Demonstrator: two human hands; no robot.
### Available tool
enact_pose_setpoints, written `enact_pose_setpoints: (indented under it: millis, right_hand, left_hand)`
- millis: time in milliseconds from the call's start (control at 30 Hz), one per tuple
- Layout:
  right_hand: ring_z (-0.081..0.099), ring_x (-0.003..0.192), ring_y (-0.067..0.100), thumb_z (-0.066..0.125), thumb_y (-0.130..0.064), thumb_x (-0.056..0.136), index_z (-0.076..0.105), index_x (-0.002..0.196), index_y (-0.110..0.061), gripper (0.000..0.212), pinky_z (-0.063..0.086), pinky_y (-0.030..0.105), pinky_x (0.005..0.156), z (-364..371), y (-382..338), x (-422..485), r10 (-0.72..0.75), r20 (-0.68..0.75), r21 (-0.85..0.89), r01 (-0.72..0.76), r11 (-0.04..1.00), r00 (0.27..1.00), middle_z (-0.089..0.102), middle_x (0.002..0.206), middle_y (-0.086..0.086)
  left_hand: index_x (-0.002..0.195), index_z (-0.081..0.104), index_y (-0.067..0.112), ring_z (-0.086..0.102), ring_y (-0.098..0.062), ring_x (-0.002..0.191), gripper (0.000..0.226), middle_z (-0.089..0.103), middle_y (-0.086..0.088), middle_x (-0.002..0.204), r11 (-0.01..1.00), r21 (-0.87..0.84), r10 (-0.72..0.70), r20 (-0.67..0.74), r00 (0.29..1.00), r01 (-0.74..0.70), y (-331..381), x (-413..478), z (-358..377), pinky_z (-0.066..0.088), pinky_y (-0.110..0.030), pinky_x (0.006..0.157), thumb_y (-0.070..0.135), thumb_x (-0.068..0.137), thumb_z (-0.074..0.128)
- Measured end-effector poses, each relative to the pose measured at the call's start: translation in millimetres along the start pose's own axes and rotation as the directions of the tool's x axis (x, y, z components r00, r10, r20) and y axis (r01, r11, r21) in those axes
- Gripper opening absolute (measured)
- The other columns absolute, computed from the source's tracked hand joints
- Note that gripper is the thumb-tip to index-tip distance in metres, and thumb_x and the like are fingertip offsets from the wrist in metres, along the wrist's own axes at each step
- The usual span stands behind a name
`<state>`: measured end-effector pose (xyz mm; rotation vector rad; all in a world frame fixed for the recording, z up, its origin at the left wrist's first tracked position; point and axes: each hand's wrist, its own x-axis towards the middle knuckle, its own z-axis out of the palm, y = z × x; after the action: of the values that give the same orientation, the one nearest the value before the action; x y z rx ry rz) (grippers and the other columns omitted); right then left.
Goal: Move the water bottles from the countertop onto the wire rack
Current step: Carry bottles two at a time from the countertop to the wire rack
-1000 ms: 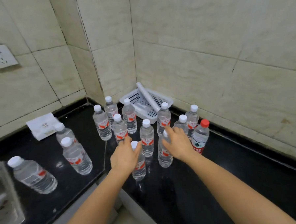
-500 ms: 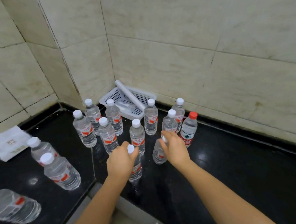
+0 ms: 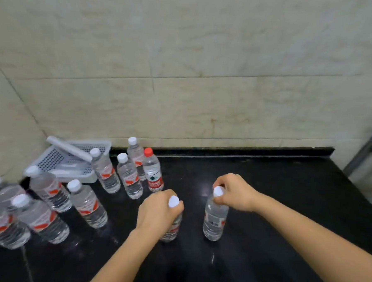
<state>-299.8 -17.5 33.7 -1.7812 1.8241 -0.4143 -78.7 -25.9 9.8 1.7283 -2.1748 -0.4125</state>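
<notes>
Black polished countertop lies under both of your hands, and each one has a clear water bottle by the neck. Your left hand is wrapped around the top of the left bottle, fingers closed just under its white cap. Your right hand pinches the right bottle at the cap with fingers curled shut. Both bottles sit low over the counter; you cannot tell from this view whether their bases are touching it or just lifted.

The grey metal frame at the far right edge is probably the wire rack, well apart from where you stand, so carry toward it. Keep each bottle upright and lift straight up first, so neither swings into the red-capped bottle standing just behind your left hand. A neck grip lets a full bottle pendulum; move smoothly and keep the two bottles apart so they do not knock together.

Many white-capped bottles remain grouped at the left near the white perforated basket, so this looks like an early trip. Set each base flat across the wires before you let go, as a base between wires could tip.
</notes>
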Motion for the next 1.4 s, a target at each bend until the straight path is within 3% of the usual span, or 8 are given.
enact_pose_setpoints:
  millis: [133, 367, 633, 767, 900, 1067, 1200, 1400]
  right_hand:
    - [0.064, 0.085, 0.014, 0.071, -0.016, 0.073, 0.070, 0.087, -0.014, 0.014, 0.051, 0.025, 0.068, -68.3, 80.3, -64.8, 0.058, -0.073, 0.015, -0.057, 0.998, 0.996, 0.069, 0.091, -0.001]
    - [0.063, 0.081, 0.013, 0.073, -0.016, 0.071, 0.074, 0.091, -0.010, 0.021, 0.050, 0.028, 0.071, -213.7, 199.7, -179.5, 0.078, -0.271, -0.051, -0.096, 0.994, 0.959, 0.071, 0.087, 0.001]
    - [0.052, 0.064, 0.009, 0.074, -0.010, 0.068, 0.074, 0.078, -0.006, 0.010, 0.040, 0.028, 0.058, -375.9, 298.7, -269.3, 0.161, -0.548, 0.039, -0.168, 0.985, 0.821, 0.062, 0.070, 0.002]
    - [0.048, 0.058, 0.005, 0.072, -0.010, 0.068, 0.071, 0.064, -0.009, 0.004, 0.038, 0.028, 0.056, -441.8, 342.8, -293.3, 0.173, -0.642, 0.068, -0.168, 0.983, 0.747, 0.057, 0.063, -0.004]
    - [0.055, 0.065, 0.007, 0.072, -0.009, 0.070, 0.074, 0.082, -0.003, 0.013, 0.045, 0.025, 0.062, -499.2, 383.7, -301.5, 0.219, -0.716, 0.132, -0.179, 0.975, 0.663, 0.064, 0.073, -0.001]
    - [0.054, 0.063, 0.005, 0.074, -0.007, 0.068, 0.075, 0.080, -0.003, 0.013, 0.044, 0.026, 0.061, -554.3, 439.0, -279.1, 0.241, -0.720, 0.137, -0.208, 0.969, 0.650, 0.062, 0.070, 0.000]
    - [0.048, 0.054, -0.009, 0.070, -0.005, 0.070, 0.066, 0.082, 0.012, 0.021, 0.032, 0.005, 0.057, -589.5, 486.9, -251.1, 0.252, -0.673, 0.100, -0.252, 0.962, 0.695, 0.048, 0.067, 0.004]
    - [0.051, 0.053, -0.001, 0.075, -0.008, 0.068, 0.073, 0.073, -0.010, 0.005, 0.040, 0.016, 0.051, -637.7, 547.4, -203.2, 0.256, -0.685, 0.112, -0.249, 0.962, 0.682, 0.057, 0.058, -0.008]
  left_hand:
    - [0.078, 0.060, 0.026, 0.060, -0.021, 0.080, 0.019, 0.067, 0.004, 0.081, 0.984, -0.099, 0.153, 0.030, 0.988, -0.149, 106.6, 3.8, 43.9, 0.043, -0.031, 0.063, 0.044, 0.078, 0.055]
    - [0.075, 0.065, 0.029, 0.061, -0.018, 0.077, 0.016, 0.068, 0.007, 0.076, 0.896, -0.302, 0.342, 0.003, 0.940, -0.325, 324.9, 9.8, 94.6, 0.048, -0.030, 0.066, 0.043, 0.073, 0.057]
    - [0.059, 0.048, 0.008, 0.052, -0.036, 0.065, 0.037, 0.048, -0.009, 0.055, 0.728, -0.371, 0.585, -0.102, 0.805, -0.576, 556.6, 27.0, 101.0, 0.040, -0.035, 0.055, 0.044, 0.070, 0.048]
    - [0.063, 0.054, 0.012, 0.054, -0.026, 0.065, 0.032, 0.056, -0.004, 0.061, 0.658, -0.414, 0.631, -0.152, 0.761, -0.628, 647.9, 46.0, 93.5, 0.044, -0.035, 0.059, 0.042, 0.073, 0.049]
    - [0.074, 0.062, 0.009, 0.059, -0.029, 0.073, 0.033, 0.065, -0.010, 0.074, 0.593, -0.394, 0.688, -0.206, 0.696, -0.703, 723.1, 71.2, 96.9, 0.046, -0.037, 0.065, 0.039, 0.075, 0.049]
    - [0.080, 0.062, 0.002, 0.056, -0.026, 0.065, 0.033, 0.065, -0.018, 0.078, 0.565, -0.394, 0.737, -0.153, 0.658, -0.725, 787.6, 118.3, 128.3, 0.039, -0.034, 0.057, 0.033, 0.082, 0.053]
    - [0.081, 0.064, 0.006, 0.061, -0.029, 0.074, 0.029, 0.067, -0.014, 0.080, 0.568, -0.399, 0.743, -0.126, 0.657, -0.720, 830.3, 157.0, 156.7, 0.042, -0.033, 0.058, 0.033, 0.083, 0.053]
    - [0.085, 0.064, 0.015, 0.060, -0.027, 0.083, 0.022, 0.068, -0.007, 0.090, 0.624, -0.314, 0.725, -0.108, 0.680, -0.715, 883.6, 212.9, 183.0, 0.048, -0.036, 0.071, 0.035, 0.084, 0.055]
